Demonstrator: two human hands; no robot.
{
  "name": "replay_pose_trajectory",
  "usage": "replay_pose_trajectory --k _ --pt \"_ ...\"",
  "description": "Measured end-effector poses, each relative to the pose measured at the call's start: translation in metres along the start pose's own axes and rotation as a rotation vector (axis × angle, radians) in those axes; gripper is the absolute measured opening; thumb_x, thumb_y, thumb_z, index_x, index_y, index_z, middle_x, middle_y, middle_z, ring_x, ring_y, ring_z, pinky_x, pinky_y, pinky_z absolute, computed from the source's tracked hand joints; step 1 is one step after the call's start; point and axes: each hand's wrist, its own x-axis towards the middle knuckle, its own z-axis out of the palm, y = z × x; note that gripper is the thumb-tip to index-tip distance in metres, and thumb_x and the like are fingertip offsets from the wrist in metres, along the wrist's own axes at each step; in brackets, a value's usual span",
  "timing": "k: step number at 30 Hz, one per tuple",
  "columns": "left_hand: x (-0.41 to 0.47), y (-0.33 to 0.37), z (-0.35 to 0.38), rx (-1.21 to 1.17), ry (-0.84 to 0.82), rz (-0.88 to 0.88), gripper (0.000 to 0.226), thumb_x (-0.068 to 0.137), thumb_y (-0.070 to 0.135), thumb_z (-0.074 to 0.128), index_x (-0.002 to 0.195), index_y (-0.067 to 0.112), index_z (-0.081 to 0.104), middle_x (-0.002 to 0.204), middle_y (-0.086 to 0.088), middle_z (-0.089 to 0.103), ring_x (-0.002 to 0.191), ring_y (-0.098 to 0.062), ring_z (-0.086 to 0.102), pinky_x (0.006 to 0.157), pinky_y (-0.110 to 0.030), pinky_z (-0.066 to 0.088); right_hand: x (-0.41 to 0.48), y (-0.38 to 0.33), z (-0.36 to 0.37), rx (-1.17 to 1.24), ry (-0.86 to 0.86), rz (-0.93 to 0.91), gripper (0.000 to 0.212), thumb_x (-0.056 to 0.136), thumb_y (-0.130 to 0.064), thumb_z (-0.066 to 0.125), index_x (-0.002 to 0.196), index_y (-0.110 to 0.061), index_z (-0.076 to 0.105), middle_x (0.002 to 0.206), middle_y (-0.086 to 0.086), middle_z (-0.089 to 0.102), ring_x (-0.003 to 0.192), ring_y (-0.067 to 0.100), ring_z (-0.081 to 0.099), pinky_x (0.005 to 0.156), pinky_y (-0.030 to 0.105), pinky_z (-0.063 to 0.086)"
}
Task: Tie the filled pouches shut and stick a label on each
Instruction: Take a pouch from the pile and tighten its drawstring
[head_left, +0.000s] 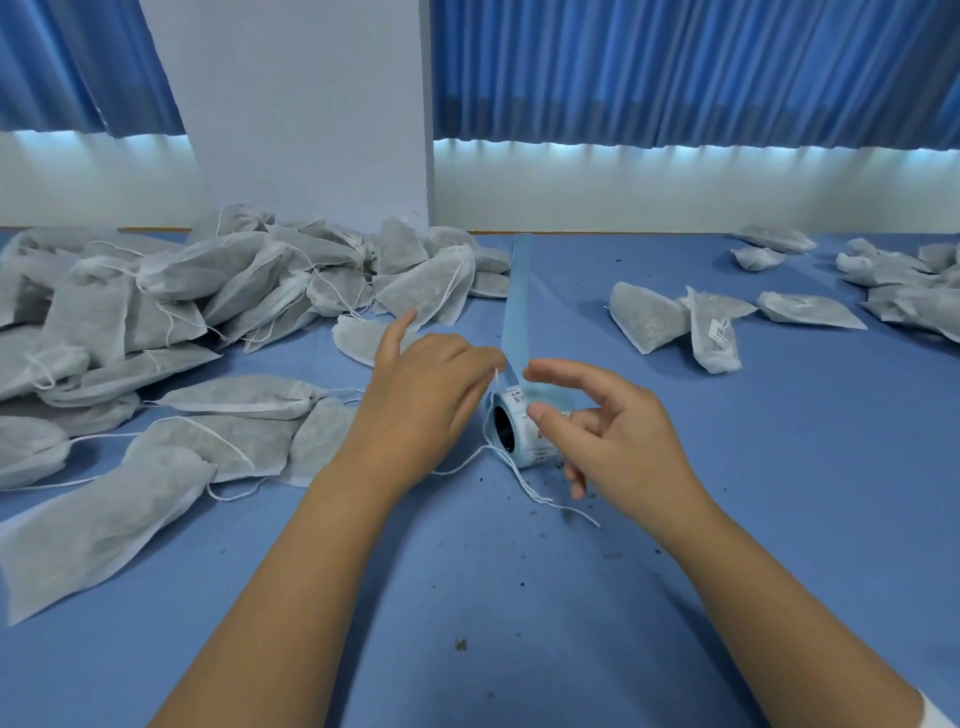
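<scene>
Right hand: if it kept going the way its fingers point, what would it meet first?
The right hand points left toward the blue backing strip rising from the label roll; it would probably meet that strip first, though depth is unclear.

A blue cloth (519, 597) covers the table from near to far, with dark crumbs (460, 645) scattered over its near middle and right. Along the far edge runs a thin brown strip (156, 229), and behind it a white wall (675, 192) with a white pillar (311, 104) left of the middle. Blue curtains (675, 67) hang on both sides of the pillar, with light glowing along their hems.
</scene>
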Motion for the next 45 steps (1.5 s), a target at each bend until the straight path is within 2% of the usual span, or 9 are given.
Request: replay_pose_trajectory --k 4,9,18,21,26,30,36,41,45 --pt "-0.001 0.016 -0.004 0.025 0.136 0.102 0.028 0.093 0.013 0.046 0.097 0.013 0.074 0.076 -0.003 0.060 0.074 -0.028 0.063 0.106 -0.052 0.036 0.001 -0.007 0.004 0.210 -0.063 0.110 0.040 0.085 -0.010 0.073 0.120 -0.025 0.060 0.105 -0.009 0.071 0.042 0.020 0.055 0.045 0.028 0.051" --pt "-0.001 0.024 -0.005 0.046 0.227 0.148 0.026 0.085 0.012 0.053 0.095 0.017 0.076 0.073 -0.002 0.057 0.069 -0.025 0.060 0.105 -0.050 0.037 0.000 -0.008 0.006 0.362 -0.220 0.153 0.035 0.087 -0.006 0.069 0.114 -0.023 0.054 0.079 0.011 0.072 0.045 0.017 0.058 0.047 0.025 0.051" --pt "0.000 0.011 -0.011 0.030 0.194 0.030 0.016 0.096 0.024 0.061 0.093 0.017 0.075 0.080 0.002 0.067 0.083 -0.024 0.065 0.110 -0.044 0.028 0.007 -0.003 -0.012 0.213 -0.148 0.108 0.012 0.088 -0.030 0.069 0.089 -0.023 0.078 0.056 -0.004 0.054 0.040 0.010 0.040 0.040 0.018 0.034" --pt "0.000 0.009 -0.015 -0.236 0.083 -0.068 0.010 0.092 0.025 0.068 0.086 0.021 0.075 0.084 0.004 0.069 0.087 -0.015 0.062 0.109 -0.041 0.034 0.009 -0.003 -0.017 0.220 -0.085 0.088 0.014 0.091 -0.030 0.065 0.093 -0.026 0.078 0.057 -0.007 0.052 0.043 0.009 0.038 0.042 0.017 0.033" --pt "-0.002 0.014 -0.025 -0.718 -0.112 -0.247 0.014 0.092 0.016 0.069 0.079 0.021 0.073 0.091 0.007 0.069 0.094 -0.002 0.062 0.086 -0.009 0.039 0.010 -0.006 -0.017 0.223 0.096 0.029 0.010 0.089 -0.026 0.068 0.084 -0.027 0.077 0.054 -0.009 0.054 0.045 0.007 0.042 0.043 0.014 0.035" --pt "-0.002 0.020 -0.029 -0.979 -0.244 -0.286 0.016 0.091 0.018 0.061 0.079 0.016 0.072 0.089 0.001 0.074 0.097 -0.013 0.068 0.094 -0.022 0.047 0.008 -0.007 -0.016 0.149 0.237 -0.114 0.007 0.088 -0.021 0.070 0.084 -0.024 0.075 0.058 -0.013 0.059 0.049 0.005 0.047 0.049 0.013 0.039" --pt "-0.002 0.030 -0.030 -1.292 -0.197 -0.319 0.022 0.086 0.017 0.059 0.082 0.024 0.079 0.088 0.003 0.076 0.088 -0.007 0.070 0.080 -0.016 0.050 0.009 -0.005 -0.017 0.069 0.401 -0.248 0.008 0.088 -0.021 0.071 0.085 -0.027 0.074 0.061 -0.013 0.058 0.054 0.007 0.047 0.053 0.018 0.042" --pt "0.001 0.033 -0.030 -1.272 -0.050 -0.352 0.021 0.094 0.015 0.061 0.099 0.024 0.079 0.109 0.006 0.076 0.099 -0.002 0.068 0.085 -0.015 0.049 0.005 0.003 -0.005 -0.190 0.267 -0.363 0.012 0.086 -0.017 0.072 0.083 -0.028 0.073 0.063 -0.014 0.059 0.055 0.004 0.050 0.058 0.008 0.036" --pt "0.000 0.025 -0.030 -1.009 -0.026 -0.388 0.021 0.094 0.010 0.064 0.107 0.023 0.076 0.097 0.023 0.075 0.092 0.009 0.066 0.080 -0.005 0.043 0.000 0.006 0.000 -0.335 0.074 -0.472 0.009 0.086 -0.022 0.069 0.082 -0.016 0.075 0.057 -0.008 0.055 0.053 0.005 0.046 0.058 0.009 0.034"
